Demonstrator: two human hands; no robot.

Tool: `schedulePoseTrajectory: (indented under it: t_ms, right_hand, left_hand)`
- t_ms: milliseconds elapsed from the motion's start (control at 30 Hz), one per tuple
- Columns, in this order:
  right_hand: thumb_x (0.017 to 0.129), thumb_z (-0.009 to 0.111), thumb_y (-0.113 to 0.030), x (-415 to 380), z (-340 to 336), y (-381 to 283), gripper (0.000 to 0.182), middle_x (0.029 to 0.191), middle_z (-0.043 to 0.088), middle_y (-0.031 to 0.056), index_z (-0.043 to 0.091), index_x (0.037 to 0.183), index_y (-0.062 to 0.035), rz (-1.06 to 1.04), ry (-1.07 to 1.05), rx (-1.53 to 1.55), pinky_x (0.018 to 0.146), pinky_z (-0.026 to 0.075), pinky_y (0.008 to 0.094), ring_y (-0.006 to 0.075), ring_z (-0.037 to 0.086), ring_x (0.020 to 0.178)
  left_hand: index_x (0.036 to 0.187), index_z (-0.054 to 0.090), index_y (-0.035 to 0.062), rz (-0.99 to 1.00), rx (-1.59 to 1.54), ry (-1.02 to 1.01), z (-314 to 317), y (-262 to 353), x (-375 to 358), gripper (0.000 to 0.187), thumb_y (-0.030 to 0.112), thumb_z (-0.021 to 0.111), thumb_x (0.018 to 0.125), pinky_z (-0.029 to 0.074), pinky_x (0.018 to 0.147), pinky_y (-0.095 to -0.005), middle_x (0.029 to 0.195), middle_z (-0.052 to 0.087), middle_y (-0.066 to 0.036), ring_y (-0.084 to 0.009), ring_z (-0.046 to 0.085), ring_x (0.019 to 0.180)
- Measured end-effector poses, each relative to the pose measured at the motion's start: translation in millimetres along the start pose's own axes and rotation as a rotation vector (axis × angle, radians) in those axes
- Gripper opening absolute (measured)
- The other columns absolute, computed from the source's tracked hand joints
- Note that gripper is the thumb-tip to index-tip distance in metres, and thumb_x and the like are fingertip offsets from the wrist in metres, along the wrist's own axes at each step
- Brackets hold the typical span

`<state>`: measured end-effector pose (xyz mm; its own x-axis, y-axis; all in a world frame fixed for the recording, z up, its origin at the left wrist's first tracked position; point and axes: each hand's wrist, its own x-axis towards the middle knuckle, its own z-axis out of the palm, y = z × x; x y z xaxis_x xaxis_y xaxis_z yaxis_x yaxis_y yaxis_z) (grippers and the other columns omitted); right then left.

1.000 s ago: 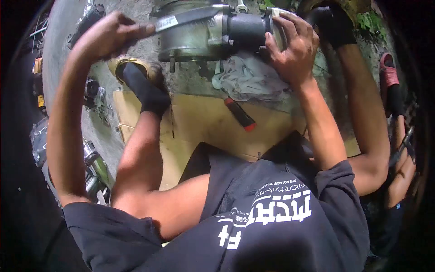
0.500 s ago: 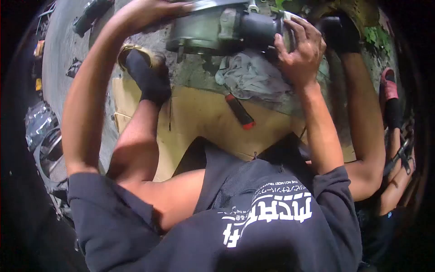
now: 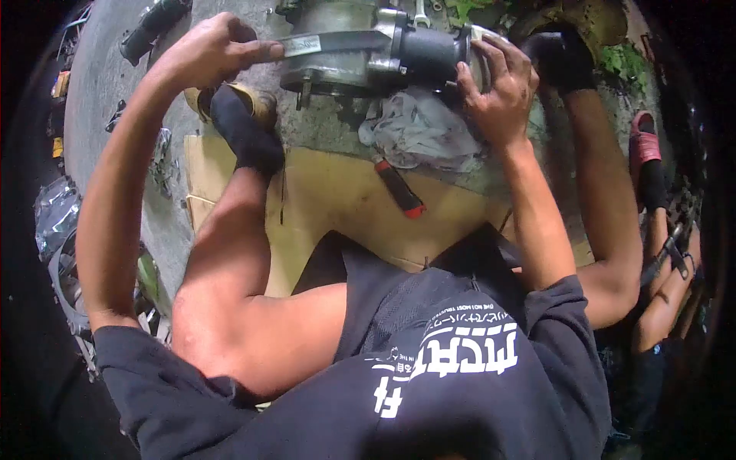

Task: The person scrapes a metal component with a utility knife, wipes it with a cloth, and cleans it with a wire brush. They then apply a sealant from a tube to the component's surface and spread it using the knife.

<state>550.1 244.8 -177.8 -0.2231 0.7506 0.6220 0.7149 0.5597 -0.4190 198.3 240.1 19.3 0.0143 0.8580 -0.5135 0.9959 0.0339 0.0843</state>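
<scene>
A grey metal housing [image 3: 333,65] with a dark cylindrical neck [image 3: 431,54] lies on the ground between my feet. My left hand [image 3: 218,52] pinches the end of a flat dark strip [image 3: 337,42] with a pale label, which reaches across the front of the housing. On the right, my right hand [image 3: 502,88] is wrapped round the light-coloured end ring [image 3: 479,61] of the neck. A crumpled pale cloth [image 3: 418,130] lies just below the neck, and a black and red tool [image 3: 399,188] rests on the cardboard.
Cardboard [image 3: 330,184] lies between my legs. A wrench [image 3: 422,14] is behind the housing, and a dark part [image 3: 153,29] sits at the upper left. A clear plastic bag [image 3: 55,215] is at the left edge. Another person's leg with a pink shoe [image 3: 645,142] is at the right.
My left hand has moved left and slightly down with the strip, which now lies lower across the housing. My right hand stays at the neck's end. The whole view has shifted a little.
</scene>
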Motion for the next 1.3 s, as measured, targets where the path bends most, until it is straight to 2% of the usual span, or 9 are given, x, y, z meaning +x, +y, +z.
schedulePoseTrajectory:
  t_ms: [133, 267, 400, 633, 733, 867, 967, 1133, 1300]
  right_hand:
    - [0.079, 0.076, -0.024, 7.0, -12.6, -8.1, 0.031, 0.113, 0.066, 0.0077, 0.069, 0.107, -0.0135, 0.014, -0.007, 0.052, 0.095, 0.043, 0.0424, 0.0282, 0.059, 0.11]
    - [0.078, 0.076, -0.018, -36.2, -41.3, -83.7, 0.036, 0.102, 0.066, 0.0105, 0.065, 0.112, -0.0119, 0.051, -0.377, 0.394, 0.081, 0.055, 0.0448, 0.0356, 0.066, 0.091]
    - [0.077, 0.073, -0.014, -85.9, -24.0, -62.8, 0.037, 0.094, 0.067, 0.0147, 0.07, 0.114, -0.0128, 0.41, -0.86, 0.207, 0.078, 0.055, 0.0424, 0.0348, 0.068, 0.093]
    - [0.089, 0.068, -0.004, 0.1, -74.0, -95.7, 0.018, 0.097, 0.066, 0.0077, 0.064, 0.106, -0.0005, 0.616, -0.101, 0.707, 0.077, 0.05, 0.0262, 0.0123, 0.063, 0.09]
    - [0.092, 0.064, 0.0, 51.9, -53.4, -110.2, 0.018, 0.101, 0.066, 0.0047, 0.062, 0.11, 0.0001, 0.474, 0.124, 0.836, 0.078, 0.049, 0.0217, 0.0088, 0.061, 0.087]
    - [0.086, 0.062, -0.003, 98.8, 8.5, -109.6, 0.025, 0.101, 0.071, 0.0116, 0.07, 0.109, 0.0021, 0.29, -0.009, 0.625, 0.085, 0.053, 0.029, 0.0185, 0.068, 0.096]
    - [0.085, 0.07, -0.019, 90.2, 48.3, -106.6, 0.028, 0.109, 0.07, 0.0137, 0.074, 0.109, -0.0052, 0.234, -0.419, 0.372, 0.091, 0.052, 0.0348, 0.0278, 0.069, 0.098]
    - [0.078, 0.072, -0.005, 85.7, 73.8, -91.3, 0.022, 0.089, 0.071, 0.0159, 0.077, 0.099, -0.0067, 0.137, -0.127, 0.376, 0.075, 0.057, 0.0341, 0.0284, 0.071, 0.081]
    - [0.079, 0.067, -0.001, 71.1, 55.6, -112.1, 0.017, 0.089, 0.07, 0.0179, 0.074, 0.095, -0.0043, -0.1, -0.199, 0.322, 0.071, 0.055, 0.0369, 0.0317, 0.07, 0.078]
  left_hand:
    - [0.098, 0.072, 0.0032, 0.022, -0.412, 0.106, 1.8, -29.2, 5.0, 0.048, 0.05, 0.066, 0.093, 0.032, 0.049, -0.0272, 0.065, 0.051, 0.004, -0.0048, 0.041, 0.055]
    - [0.078, 0.07, 0.0101, -0.075, -1.303, 0.205, 16.8, 10.4, 3.6, 0.046, 0.052, 0.063, 0.096, 0.037, 0.043, -0.0293, 0.06, 0.058, 0.0, -0.0117, 0.051, 0.047]
    - [0.09, 0.07, 0.007, -0.052, -1.031, 0.369, 75.3, 25.3, 3.5, 0.047, 0.054, 0.068, 0.091, 0.033, 0.046, -0.0232, 0.072, 0.057, 0.004, -0.0043, 0.047, 0.057]
    - [0.108, 0.068, -0.0024, 0.014, -0.679, 0.793, 137.1, 3.9, -4.1, 0.058, 0.05, 0.078, 0.084, 0.046, 0.065, -0.0269, 0.083, 0.067, -0.004, -0.0113, 0.059, 0.073]
    - [0.111, 0.067, -0.0002, 0.058, -1.31, 0.432, 127.1, 0.7, -16.4, 0.052, 0.039, 0.082, 0.082, 0.042, 0.057, -0.023, 0.084, 0.067, -0.001, -0.0061, 0.056, 0.067]
    - [0.12, 0.065, -0.0042, 0.09, -1.369, 0.406, 125.9, -9.4, -15.6, 0.052, 0.028, 0.08, 0.083, 0.053, 0.085, -0.0305, 0.107, 0.071, -0.01, -0.0161, 0.066, 0.093]
    - [0.119, 0.066, -0.003, 0.051, -1.334, 0.406, 114.4, -14.6, -15.9, 0.049, 0.028, 0.079, 0.083, 0.053, 0.083, -0.0299, 0.106, 0.071, -0.009, -0.0153, 0.066, 0.09]
    - [0.113, 0.069, 0.0046, 0.139, -1.382, 0.529, 119.1, -16.0, -11.0, 0.041, 0.034, 0.078, 0.086, 0.037, 0.049, -0.022, 0.08, 0.065, 0.002, -0.0044, 0.049, 0.057]
    - [0.112, 0.069, 0.0058, 0.111, -1.433, 0.541, 128.2, -8.5, 6.1, 0.039, 0.034, 0.077, 0.087, 0.038, 0.052, -0.0214, 0.083, 0.065, 0.003, -0.0038, 0.051, 0.062]
